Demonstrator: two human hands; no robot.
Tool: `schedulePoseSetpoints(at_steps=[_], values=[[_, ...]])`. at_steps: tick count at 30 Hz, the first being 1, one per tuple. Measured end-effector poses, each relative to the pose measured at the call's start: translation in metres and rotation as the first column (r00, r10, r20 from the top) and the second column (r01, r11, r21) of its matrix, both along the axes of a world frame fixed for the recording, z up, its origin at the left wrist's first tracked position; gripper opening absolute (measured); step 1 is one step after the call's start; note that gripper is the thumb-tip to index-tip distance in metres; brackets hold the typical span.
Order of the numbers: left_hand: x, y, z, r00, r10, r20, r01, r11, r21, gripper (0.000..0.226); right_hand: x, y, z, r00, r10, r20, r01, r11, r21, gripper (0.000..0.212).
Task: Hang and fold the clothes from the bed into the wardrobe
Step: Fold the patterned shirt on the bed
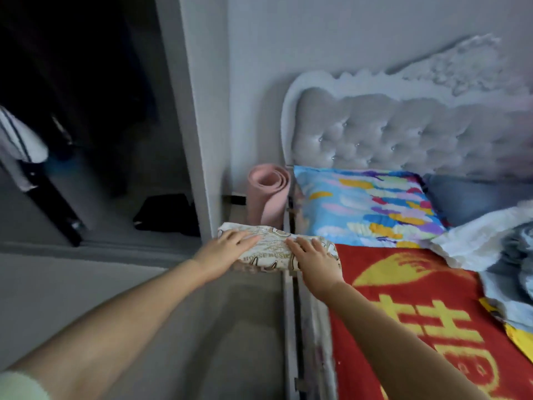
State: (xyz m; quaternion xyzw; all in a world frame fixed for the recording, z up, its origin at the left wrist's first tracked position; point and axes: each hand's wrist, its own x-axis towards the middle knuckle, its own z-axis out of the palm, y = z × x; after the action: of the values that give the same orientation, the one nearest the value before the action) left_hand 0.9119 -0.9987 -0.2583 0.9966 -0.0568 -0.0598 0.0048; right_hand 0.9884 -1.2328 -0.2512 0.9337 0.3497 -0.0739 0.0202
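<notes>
Fingers (245,236) of the left hand (227,249) lie straight and flat on the near left end of a folded cream printed garment (271,252), while the right hand (313,256) lies with its fingers straight and slightly spread on the garment's right end. That garment sits at the left edge of the bed (294,327), partly over a red and yellow blanket (403,298) and jutting past the edge toward the open wardrobe (184,116) at far left. Farther off lie a multicoloured pillow (372,206), a rolled pink mat (266,194) and a tufted grey headboard (403,134).
</notes>
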Motion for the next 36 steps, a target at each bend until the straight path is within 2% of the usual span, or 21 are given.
schedulePoseSetpoints(at_steps=[3,10,14,18,24,30,36], values=[[-0.04,0.082,-0.001,0.992,0.124,-0.015,-0.124,0.992,-0.014,0.079,-0.014,0.092,-0.004,0.994,0.11,0.004,-0.11,0.994,0.004,0.078],[-0.13,0.293,0.012,0.952,0.297,-0.075,-0.296,0.955,0.023,0.087,-0.061,0.329,-0.007,0.95,0.308,-0.05,-0.305,0.951,0.049,0.07],[-0.159,0.38,0.008,0.932,0.352,-0.088,-0.351,0.936,0.024,0.083,-0.075,0.425,-0.013,0.923,0.376,-0.079,-0.374,0.926,0.043,0.068],[-0.165,0.431,-0.007,0.905,0.409,-0.117,-0.407,0.913,0.037,0.086,-0.07,0.486,-0.023,0.901,0.419,-0.111,-0.422,0.907,0.001,0.073],[-0.117,0.499,-0.04,0.902,0.409,-0.135,-0.408,0.912,0.037,0.082,-0.022,0.554,-0.052,0.886,0.432,-0.166,-0.442,0.897,-0.025,0.073],[-0.024,0.582,-0.072,0.912,0.376,-0.166,-0.364,0.926,0.1,0.079,0.066,0.635,-0.077,0.892,0.413,-0.185,-0.432,0.899,-0.075,0.072],[0.064,0.664,-0.097,0.899,0.394,-0.192,-0.383,0.919,0.094,0.076,0.155,0.728,-0.102,0.895,0.41,-0.175,-0.435,0.89,-0.139,0.069]])
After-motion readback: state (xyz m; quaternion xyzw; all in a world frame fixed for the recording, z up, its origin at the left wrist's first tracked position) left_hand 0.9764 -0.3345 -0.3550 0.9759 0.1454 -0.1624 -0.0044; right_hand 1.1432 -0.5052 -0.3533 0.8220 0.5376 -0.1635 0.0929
